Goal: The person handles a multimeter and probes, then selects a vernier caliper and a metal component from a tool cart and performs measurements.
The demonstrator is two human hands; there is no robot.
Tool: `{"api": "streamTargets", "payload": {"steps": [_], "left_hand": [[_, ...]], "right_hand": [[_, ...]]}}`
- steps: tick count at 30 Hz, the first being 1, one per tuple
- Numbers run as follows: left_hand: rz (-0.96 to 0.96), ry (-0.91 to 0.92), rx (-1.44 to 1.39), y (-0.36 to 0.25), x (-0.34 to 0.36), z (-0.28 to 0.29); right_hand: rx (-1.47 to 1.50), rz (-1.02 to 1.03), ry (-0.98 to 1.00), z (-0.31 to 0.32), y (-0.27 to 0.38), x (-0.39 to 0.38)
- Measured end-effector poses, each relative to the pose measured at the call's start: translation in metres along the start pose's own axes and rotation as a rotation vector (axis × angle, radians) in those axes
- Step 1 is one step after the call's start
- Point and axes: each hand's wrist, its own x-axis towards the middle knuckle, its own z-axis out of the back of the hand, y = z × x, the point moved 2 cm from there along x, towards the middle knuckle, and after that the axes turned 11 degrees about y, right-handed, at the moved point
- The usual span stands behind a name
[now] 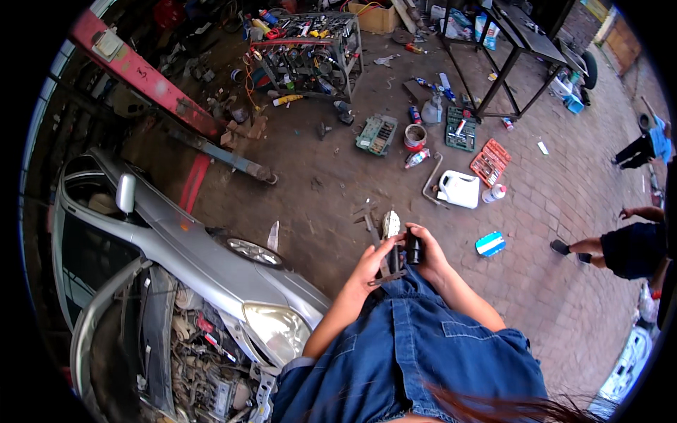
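In front of my body, my left hand (371, 264) is closed around a metal caliper (372, 228). One end of the caliper sticks out beyond the fingers, and a flat metal part shows below them. Close beside it, my right hand (431, 258) grips a short black cylinder with a stepped outline, like a socket (414, 248). The fingertips of both hands nearly meet at the socket's upper end; I cannot tell whether the caliper touches it. A pale shoe (391, 223) shows on the floor just beyond my hands.
A silver car (211, 240) with its engine bay open stands left. Ahead are a loaded tool cart (310, 44), a green tool case (377, 135), an orange socket set (491, 161) and a white jug (459, 189). A red lift post (144, 74) rises left; people (631, 250) are at right.
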Motion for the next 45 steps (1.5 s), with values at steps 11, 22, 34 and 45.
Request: {"api": "streamTargets", "payload": {"steps": [11,22,34,45], "left_hand": [[-0.144,-0.047,0.195,-0.190,0.101,0.018],[-0.164,-0.079,0.143,-0.346,0.166,0.081],[0.020,-0.140,0.320,-0.498,0.253,0.178],[0.205,-0.053,0.522,-0.565,0.327,0.204]], "right_hand": [[0.204,-0.354,0.351,-0.062,0.100,0.207],[0.421,-0.384,0.315,-0.142,0.147,0.354],[-0.008,-0.029,-0.116,-0.240,0.133,0.518],[0.026,0.085,-0.405,-0.269,0.162,0.584]]}}
